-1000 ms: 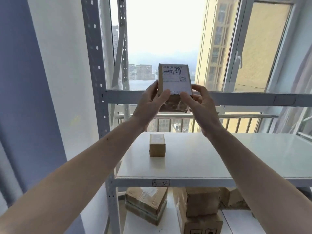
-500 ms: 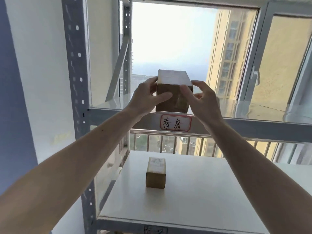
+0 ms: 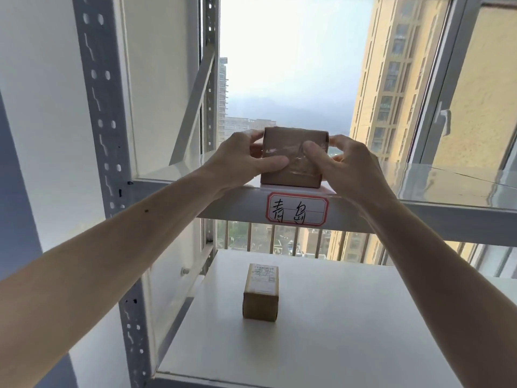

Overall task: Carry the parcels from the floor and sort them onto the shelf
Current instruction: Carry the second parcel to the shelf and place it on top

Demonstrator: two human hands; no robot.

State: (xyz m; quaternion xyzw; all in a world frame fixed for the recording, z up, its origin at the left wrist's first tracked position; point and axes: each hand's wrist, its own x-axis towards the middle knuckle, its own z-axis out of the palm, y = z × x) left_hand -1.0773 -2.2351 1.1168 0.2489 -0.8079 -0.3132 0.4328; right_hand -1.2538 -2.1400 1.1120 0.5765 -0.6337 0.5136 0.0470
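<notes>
A small brown cardboard parcel (image 3: 291,158) with clear tape rests at the front edge of the upper shelf (image 3: 436,217), right above a red-bordered handwritten label (image 3: 297,209). My left hand (image 3: 240,161) grips its left side and my right hand (image 3: 344,161) its right side, thumbs across the front face. On the white middle shelf (image 3: 349,317) below stands a second small parcel (image 3: 260,292) with a white shipping label on top, untouched.
A grey perforated steel upright (image 3: 103,135) frames the rack on the left, with a white wall beside it. Behind the rack is a large window (image 3: 285,65) with a balcony railing (image 3: 279,239) and tall buildings outside.
The parcel went from held up with its label facing me to lying at the upper shelf's front edge. The view tilted upward and moved closer to the rack.
</notes>
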